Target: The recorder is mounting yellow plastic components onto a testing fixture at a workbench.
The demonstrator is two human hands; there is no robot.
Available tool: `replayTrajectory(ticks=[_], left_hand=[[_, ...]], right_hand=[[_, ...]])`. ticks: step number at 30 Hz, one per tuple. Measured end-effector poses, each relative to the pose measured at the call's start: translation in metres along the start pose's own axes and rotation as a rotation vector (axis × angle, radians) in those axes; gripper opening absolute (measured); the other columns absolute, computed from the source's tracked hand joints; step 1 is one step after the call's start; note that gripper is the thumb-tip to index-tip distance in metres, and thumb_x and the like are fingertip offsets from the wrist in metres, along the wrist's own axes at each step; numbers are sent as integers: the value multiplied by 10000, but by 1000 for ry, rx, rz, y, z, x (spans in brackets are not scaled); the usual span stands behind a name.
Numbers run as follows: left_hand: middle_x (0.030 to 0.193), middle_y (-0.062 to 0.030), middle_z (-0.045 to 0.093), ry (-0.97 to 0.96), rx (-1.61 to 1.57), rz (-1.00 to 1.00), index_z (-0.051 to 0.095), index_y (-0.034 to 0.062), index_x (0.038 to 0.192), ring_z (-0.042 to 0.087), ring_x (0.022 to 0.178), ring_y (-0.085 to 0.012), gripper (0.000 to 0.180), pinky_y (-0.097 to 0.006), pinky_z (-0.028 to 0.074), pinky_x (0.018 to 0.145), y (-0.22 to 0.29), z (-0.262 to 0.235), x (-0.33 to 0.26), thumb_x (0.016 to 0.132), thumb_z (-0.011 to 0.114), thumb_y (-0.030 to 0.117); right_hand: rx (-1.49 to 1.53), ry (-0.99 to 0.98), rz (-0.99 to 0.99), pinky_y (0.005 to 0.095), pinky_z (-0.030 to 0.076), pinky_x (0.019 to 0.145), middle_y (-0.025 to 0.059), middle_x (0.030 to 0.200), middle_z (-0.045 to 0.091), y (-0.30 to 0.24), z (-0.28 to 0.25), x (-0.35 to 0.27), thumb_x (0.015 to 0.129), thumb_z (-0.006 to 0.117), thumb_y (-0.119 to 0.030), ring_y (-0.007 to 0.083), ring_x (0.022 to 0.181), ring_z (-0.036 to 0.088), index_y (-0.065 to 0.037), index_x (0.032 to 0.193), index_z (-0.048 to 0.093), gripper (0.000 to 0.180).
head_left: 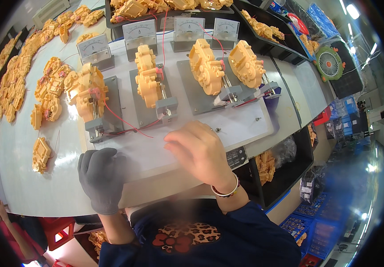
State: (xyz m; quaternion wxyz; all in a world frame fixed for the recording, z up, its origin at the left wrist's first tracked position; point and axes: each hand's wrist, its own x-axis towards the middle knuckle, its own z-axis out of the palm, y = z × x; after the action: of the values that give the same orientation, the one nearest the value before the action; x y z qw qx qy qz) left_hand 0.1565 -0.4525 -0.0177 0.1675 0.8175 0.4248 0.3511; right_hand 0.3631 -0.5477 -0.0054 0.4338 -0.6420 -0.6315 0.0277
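Note:
My left hand (101, 178), in a grey glove, is at the front edge of the work board with its fingers curled in. Whatever it may hold is hidden. My right hand (199, 153) is bare and hovers over the white board, fingers loosely bent and nothing visible in them. Just left of its fingertips ends a loose red wire (129, 124). That wire runs from a yellow plastic gearbox (87, 91), clamped on the leftmost grey test fixture (112, 102). More yellow gearboxes sit on fixtures to the right: one (147, 75), another (206, 66) and a third (246, 64).
Several analog panel meters (139, 38) stand behind the fixtures. Loose gearboxes (49, 89) spread over the table's left side. Black trays (272, 42) of parts lie at the back and right. A small green fan (329, 63) stands at the far right. Another person's arm (12, 227) shows lower left.

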Motion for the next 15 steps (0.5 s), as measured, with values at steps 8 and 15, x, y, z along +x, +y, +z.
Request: replayTrajectory(ticks=[8, 15], left_hand=[[738, -82, 555, -6, -3, -10, 664, 72, 826, 543, 739, -286, 165, -381, 437, 680, 1, 0, 0, 686, 744, 106], [740, -81, 558, 8, -1, 15, 659, 72, 811, 545, 741, -284, 160, -381, 440, 685, 1, 0, 0, 677, 742, 94]], right_hand=[[-238, -85, -166, 316, 410, 634, 41, 750, 585, 2, 1, -3, 754, 717, -85, 227, 703, 569, -112, 875, 658, 137], [-304, 229, -68, 322, 426, 645, 73, 747, 588, 22, -41, -13, 720, 730, -47, 251, 706, 558, -58, 820, 645, 132]])
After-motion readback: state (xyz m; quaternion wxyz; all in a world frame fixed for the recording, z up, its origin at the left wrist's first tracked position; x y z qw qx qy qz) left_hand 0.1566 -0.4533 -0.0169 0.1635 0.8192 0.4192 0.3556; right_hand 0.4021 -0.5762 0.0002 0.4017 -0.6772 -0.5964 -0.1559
